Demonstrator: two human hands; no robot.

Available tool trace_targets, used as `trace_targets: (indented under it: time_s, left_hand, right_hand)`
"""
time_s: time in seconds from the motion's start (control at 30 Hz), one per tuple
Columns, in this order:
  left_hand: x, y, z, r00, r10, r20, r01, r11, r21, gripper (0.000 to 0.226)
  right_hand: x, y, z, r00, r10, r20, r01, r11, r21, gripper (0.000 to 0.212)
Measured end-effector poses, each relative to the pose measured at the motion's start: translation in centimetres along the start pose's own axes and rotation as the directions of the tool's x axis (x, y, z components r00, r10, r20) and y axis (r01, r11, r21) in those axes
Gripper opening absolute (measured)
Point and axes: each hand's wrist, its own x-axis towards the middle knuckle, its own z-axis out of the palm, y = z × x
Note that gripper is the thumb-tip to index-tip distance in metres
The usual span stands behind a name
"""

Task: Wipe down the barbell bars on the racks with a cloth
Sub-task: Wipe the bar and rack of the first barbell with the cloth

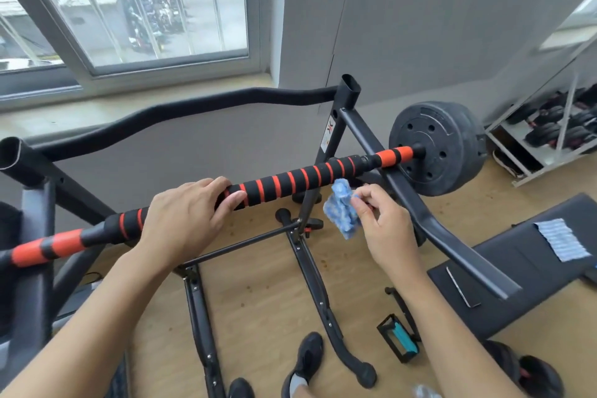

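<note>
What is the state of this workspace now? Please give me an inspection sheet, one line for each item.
Surface: wooden floor, small dark specks on it.
Job's things: barbell bar lying across the rack; weight plate on its far end.
Clutter: second cloth and a phone on the bench; small black and teal holder on floor.
Grippers: left hand grips the bar; right hand pinches crumpled blue cloth just below the bar.
Cables: nothing seen.
Surroundings: window, grey wall, dumbbell shelf.
</note>
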Motion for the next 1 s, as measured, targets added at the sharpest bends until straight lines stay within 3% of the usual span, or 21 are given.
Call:
trace_targets:
  time_s: [0.1,0.2,0.27,0.33,0.4,0.5,0.57,0.67,0.83,0.9,1.0]
  left_hand:
    - [0.0,1.9,-1.0,0.996,0.014,-0.083,-0.024,0.994,-0.110,0.035]
    - [0.0,6.4,-2.7,0.960,0.114,-0.257,-0.178,0.955,-0.239,0.014]
    - [0.0,9.7,-3.4,0.967,0.151,-0.204,-0.226,0.881,-0.416,0.009]
    - [-0.2,12.1,-3.2,0.988,0.148,-0.053,-0.150,0.785,-0.601,0.008]
    - [-0.9,14.2,-2.6,0.984,0.181,-0.001,-0.131,0.707,-0.695,0.003]
    - [-2.5,16.5,-2.2,0.981,0.195,0.007,-0.114,0.601,-0.791,0.032]
    - [-3.0,17.0,-2.0,0.989,0.144,0.031,-0.046,0.504,-0.862,0.039]
    - [-2.7,17.3,-1.6,0.995,0.061,-0.077,-0.098,0.553,-0.827,0.021]
    - [-2.2,16.9,-1.6,0.985,-0.019,-0.170,-0.121,0.625,-0.771,0.022]
    - [-2.5,16.2,-1.3,0.989,0.032,-0.142,-0.127,0.667,-0.734,0.023]
    - [-2.7,15.6,-1.2,0.990,0.132,-0.055,-0.128,0.655,-0.744,0.024]
  right_hand:
    - [-0.5,-0.4,-0.4,0.995,-0.077,-0.058,0.070,0.992,-0.103,0.007]
    - [-1.2,-1.2,-1.1,0.996,-0.046,-0.079,0.043,0.998,-0.046,0.007]
    - [-1.8,-2.2,-1.8,0.996,-0.022,-0.088,0.023,1.000,0.006,0.009]
    - [-2.2,-3.1,-2.4,0.996,-0.006,-0.089,0.010,0.999,0.034,0.009]
    - [-2.6,-3.7,-2.9,0.996,0.050,-0.067,-0.041,0.991,0.124,0.010]
    - [-3.3,-4.2,-3.4,0.982,0.187,0.003,-0.175,0.912,0.371,0.013]
    - [-3.8,-4.3,-3.6,0.959,0.277,0.058,-0.266,0.812,0.519,0.015]
    - [-4.2,-3.7,-3.6,0.928,0.363,0.083,-0.319,0.659,0.681,0.019]
    - [-3.6,-2.4,-4.2,0.813,0.571,0.112,-0.300,0.248,0.921,0.027]
    - [-3.5,-2.1,-4.7,0.813,0.567,0.128,-0.287,0.201,0.937,0.028]
    - [-3.4,-2.1,-4.9,0.824,0.546,0.155,-0.333,0.245,0.910,0.029]
